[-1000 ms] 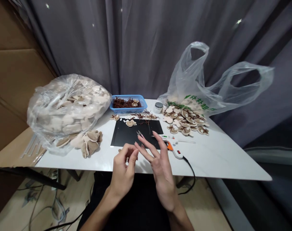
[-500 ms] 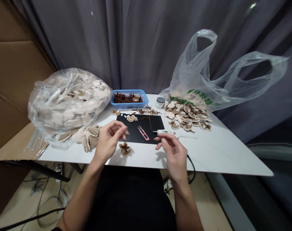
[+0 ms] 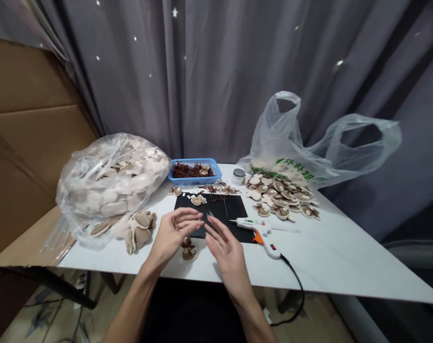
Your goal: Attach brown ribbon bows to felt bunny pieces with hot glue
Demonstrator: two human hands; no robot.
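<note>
My left hand [image 3: 174,233] hovers above the front edge of the black mat [image 3: 234,206], fingers stretched out and nothing seen in it. Facing it, fingertips close by, my right hand [image 3: 226,252] is also open and bare. Below and between them a brown felt bunny-head ornament [image 3: 189,251] with a dark bow and a small label lies on the white table. Only the tips of the thread snips [image 3: 210,214] show past my right fingers. Right of that hand rests a white glue gun [image 3: 261,233] with an orange trigger. Another felt piece [image 3: 198,200] lies on the mat.
A clear bag of felt pieces [image 3: 112,190] bulges at left, loose felt shapes [image 3: 139,231] before it. Behind the mat are a blue basket [image 3: 195,181] of dark bows and a jar [image 3: 238,177]. Finished ornaments [image 3: 282,197] heap beside a plastic bag [image 3: 291,143]. A cord [image 3: 298,276] hangs off the table.
My hands have come together over the mat's front edge, the right one moving left and uncovering the glue gun. The camera view has tilted up. The ornament stays on the table.
</note>
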